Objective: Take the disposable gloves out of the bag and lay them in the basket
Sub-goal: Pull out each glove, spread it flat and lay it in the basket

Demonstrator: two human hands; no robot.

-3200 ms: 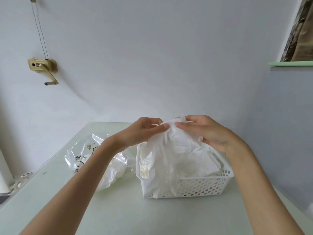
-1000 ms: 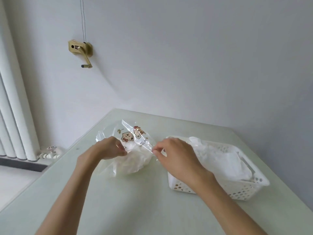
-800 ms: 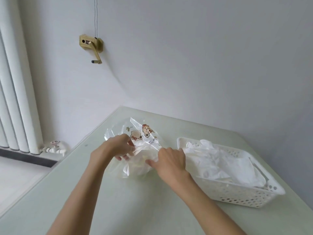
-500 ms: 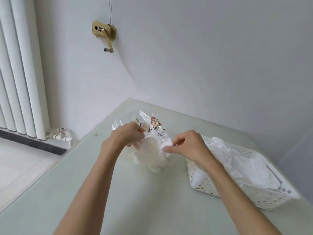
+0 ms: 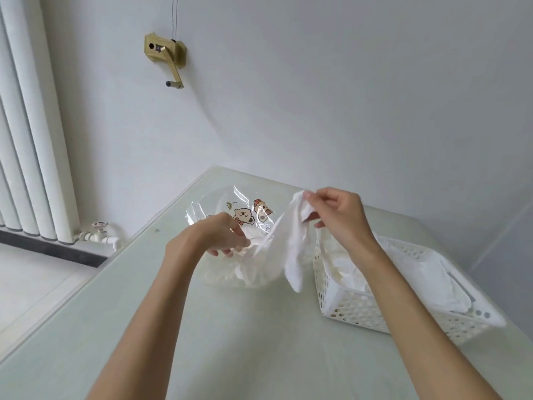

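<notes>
Pinching the top of a white disposable glove (image 5: 291, 249) between thumb and fingers, the right hand (image 5: 340, 217) holds it lifted above the table (image 5: 230, 342), so the glove hangs nearly upright, long axis running from the pinch down to a limp tip that dangles between the bag (image 5: 230, 226) and the basket (image 5: 360, 313). The lower part of the glove trails back toward the bag's mouth, and whether it has fully cleared the bag is hard to tell. The left hand (image 5: 222, 238) has its fingers curled on the clear printed bag and the bunched white gloves at its opening, holding it down toward the table's far left corner.

What matters for the coming move is that the basket sits just to the right of the hanging glove, directly under the right forearm and toward the table's right edge, already holding a heap of white gloves. The right hand is by far the nearer one, and a short carry rightward should suffice, provided the trailing end comes free.

Compared with half a second ago, the right hand has risen from the bag's mouth and drawn the glove up and out into a long strip, while the left hand keeps its hold on the bag in much the same spot.
</notes>
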